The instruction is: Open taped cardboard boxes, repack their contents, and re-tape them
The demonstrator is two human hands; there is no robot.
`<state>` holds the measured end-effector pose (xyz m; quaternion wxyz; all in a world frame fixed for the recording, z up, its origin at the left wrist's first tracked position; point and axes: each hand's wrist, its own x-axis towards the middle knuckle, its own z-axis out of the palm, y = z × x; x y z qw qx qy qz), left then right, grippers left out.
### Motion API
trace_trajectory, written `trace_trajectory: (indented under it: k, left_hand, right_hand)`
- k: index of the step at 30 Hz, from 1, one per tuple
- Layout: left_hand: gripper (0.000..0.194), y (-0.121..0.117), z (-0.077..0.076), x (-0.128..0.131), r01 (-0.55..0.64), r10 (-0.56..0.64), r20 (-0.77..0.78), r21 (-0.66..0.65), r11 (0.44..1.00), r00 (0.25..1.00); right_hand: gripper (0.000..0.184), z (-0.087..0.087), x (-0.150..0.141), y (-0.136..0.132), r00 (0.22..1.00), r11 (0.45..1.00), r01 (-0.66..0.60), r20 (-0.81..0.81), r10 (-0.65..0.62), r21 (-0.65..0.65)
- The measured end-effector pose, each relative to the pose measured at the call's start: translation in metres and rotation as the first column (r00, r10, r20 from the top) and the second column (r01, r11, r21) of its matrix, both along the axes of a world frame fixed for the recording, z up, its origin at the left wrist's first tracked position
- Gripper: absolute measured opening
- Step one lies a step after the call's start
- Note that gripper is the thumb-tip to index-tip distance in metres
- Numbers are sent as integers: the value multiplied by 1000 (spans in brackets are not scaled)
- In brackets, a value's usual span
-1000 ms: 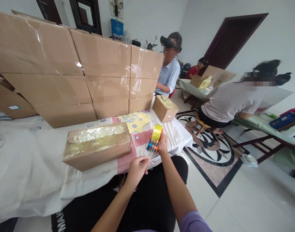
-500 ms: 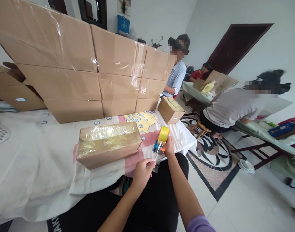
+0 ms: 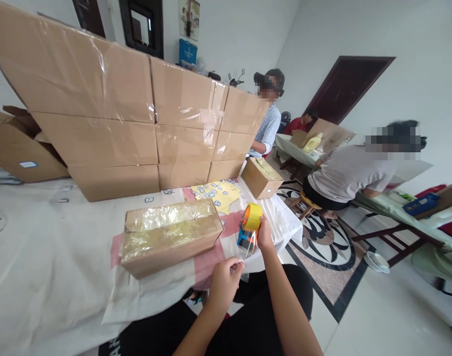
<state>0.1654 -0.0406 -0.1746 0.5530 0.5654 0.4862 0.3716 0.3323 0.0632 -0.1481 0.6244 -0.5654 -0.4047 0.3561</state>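
My right hand (image 3: 265,233) is closed round a tape dispenser (image 3: 247,236), blue and orange with a yellow roll, held over the table's right front edge. A clear strip of packing tape (image 3: 248,251) runs from the dispenser down to my left hand (image 3: 227,279), whose thumb and fingers pinch its end. To the left of both hands, a closed cardboard box (image 3: 174,237) with shiny tape across its top lies on the cloth-covered table (image 3: 63,257). Neither hand touches the box.
Stacked taped cartons (image 3: 125,113) form a wall along the table's back. A smaller taped box (image 3: 262,178) sits at the right corner. An open carton (image 3: 23,148) stands at far left. Other people work beyond, one seated on a stool (image 3: 309,201).
The view has shifted slightly, so most things appear lower. My hands keep hold of the dispenser and the tape end; the dispenser is turned a little and the box has not visibly moved.
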Motion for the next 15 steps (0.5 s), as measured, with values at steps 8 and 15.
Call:
trace_trajectory:
  k: [8,15]
  left_hand:
    - [35,-1,-5,0,33,-29,-71,63,997,997]
    - [35,-9,-12,-7,66,-64,-69,35,997,996]
  right_hand:
    - [47,5,-8,-7,990,997,-68,-120,72,40]
    - [44,10,-13,-23,967,982,-185,-170,189,40]
